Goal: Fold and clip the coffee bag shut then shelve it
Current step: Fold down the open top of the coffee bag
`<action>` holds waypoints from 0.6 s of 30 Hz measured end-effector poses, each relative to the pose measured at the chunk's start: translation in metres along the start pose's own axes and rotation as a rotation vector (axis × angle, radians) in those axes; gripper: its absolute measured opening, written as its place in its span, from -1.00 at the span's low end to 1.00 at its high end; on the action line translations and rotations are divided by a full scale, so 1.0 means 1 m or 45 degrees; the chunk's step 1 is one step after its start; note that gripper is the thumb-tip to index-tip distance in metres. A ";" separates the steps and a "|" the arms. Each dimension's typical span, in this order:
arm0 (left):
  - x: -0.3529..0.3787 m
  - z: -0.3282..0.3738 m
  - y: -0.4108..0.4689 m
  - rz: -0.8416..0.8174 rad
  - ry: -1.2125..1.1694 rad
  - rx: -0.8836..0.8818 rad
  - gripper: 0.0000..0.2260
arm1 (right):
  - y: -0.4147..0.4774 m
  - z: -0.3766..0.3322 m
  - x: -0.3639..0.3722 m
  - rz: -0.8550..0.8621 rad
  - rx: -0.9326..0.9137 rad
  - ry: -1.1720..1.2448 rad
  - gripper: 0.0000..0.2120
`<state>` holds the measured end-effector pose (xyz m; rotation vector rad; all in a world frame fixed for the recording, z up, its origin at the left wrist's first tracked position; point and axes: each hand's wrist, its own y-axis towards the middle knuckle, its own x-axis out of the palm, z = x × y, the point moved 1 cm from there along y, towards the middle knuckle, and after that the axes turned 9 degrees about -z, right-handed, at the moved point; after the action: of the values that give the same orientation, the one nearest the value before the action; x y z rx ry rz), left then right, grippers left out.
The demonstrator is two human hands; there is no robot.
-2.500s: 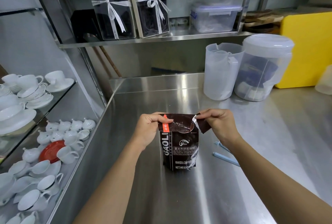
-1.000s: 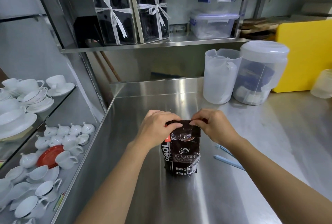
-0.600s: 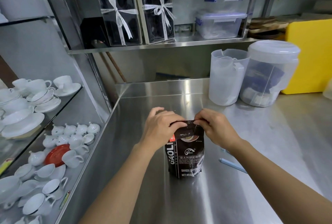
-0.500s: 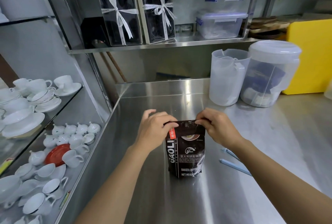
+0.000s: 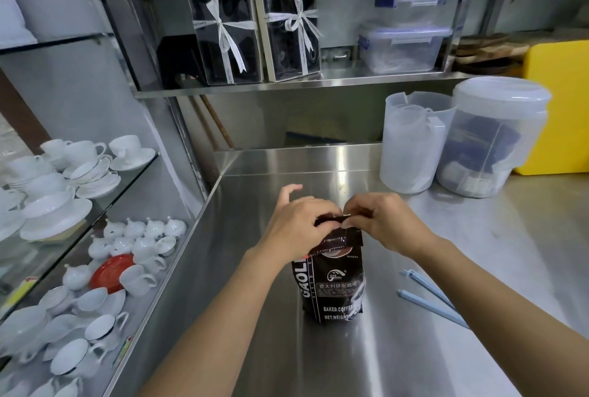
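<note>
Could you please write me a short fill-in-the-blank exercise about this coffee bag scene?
1. Both hands pinch the ____ edge of the coffee bag.
2. The bag stands ____ on the steel counter.
3. The blue clip lies on the counter to the bag's ____.
4. The one saucer that is not white is ____.

Missing words: top; upright; right; red
</note>
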<state>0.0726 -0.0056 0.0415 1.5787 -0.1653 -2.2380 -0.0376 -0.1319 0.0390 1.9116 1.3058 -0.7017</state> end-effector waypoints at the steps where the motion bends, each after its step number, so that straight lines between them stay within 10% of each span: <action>1: 0.003 0.001 0.002 0.002 0.013 0.008 -0.93 | 0.000 0.000 0.000 -0.018 0.015 0.040 -0.86; 8: 0.009 0.011 0.011 -0.038 0.031 0.050 -0.96 | -0.011 0.021 -0.012 -0.040 0.165 0.666 -0.73; 18: 0.014 0.025 0.024 -0.072 0.126 0.114 -0.92 | -0.014 0.031 -0.010 0.060 0.178 0.603 -0.74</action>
<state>0.0510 -0.0358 0.0457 1.7579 -0.1978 -2.2166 -0.0553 -0.1593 0.0245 2.3077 1.5164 -0.3294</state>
